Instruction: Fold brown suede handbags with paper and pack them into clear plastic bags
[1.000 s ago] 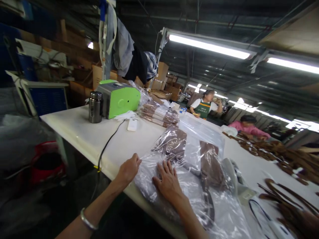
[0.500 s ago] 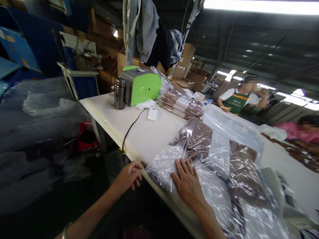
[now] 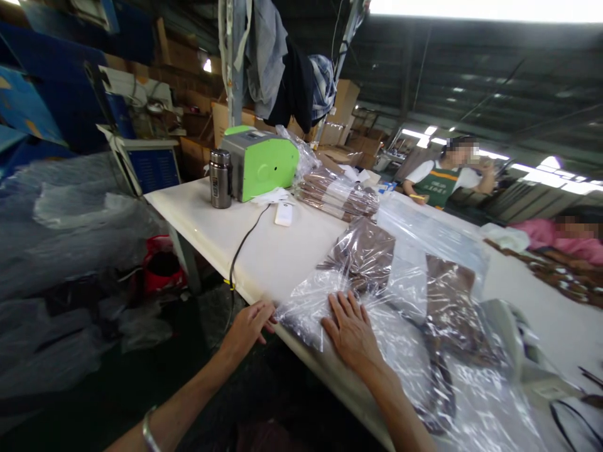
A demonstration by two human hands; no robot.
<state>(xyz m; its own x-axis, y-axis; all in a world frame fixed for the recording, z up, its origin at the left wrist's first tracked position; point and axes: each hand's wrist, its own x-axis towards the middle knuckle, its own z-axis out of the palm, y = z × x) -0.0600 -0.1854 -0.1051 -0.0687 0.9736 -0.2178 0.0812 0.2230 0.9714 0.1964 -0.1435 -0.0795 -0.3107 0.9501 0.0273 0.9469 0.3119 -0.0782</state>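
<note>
A white table (image 3: 287,257) carries a flask (image 3: 220,182), a green machine (image 3: 269,168), a wrapped brown bundle (image 3: 325,194) and a clear plastic bag (image 3: 400,342).

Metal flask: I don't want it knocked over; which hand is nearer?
Left. The left hand is at the table edge before the flask; the right hand, farther off rightward, lies on clear plastic.

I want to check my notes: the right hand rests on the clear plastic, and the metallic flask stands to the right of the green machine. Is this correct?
Not quite: in the head view, the metallic flask stands to the left of the green machine. The right hand does rest on the clear plastic.
</note>
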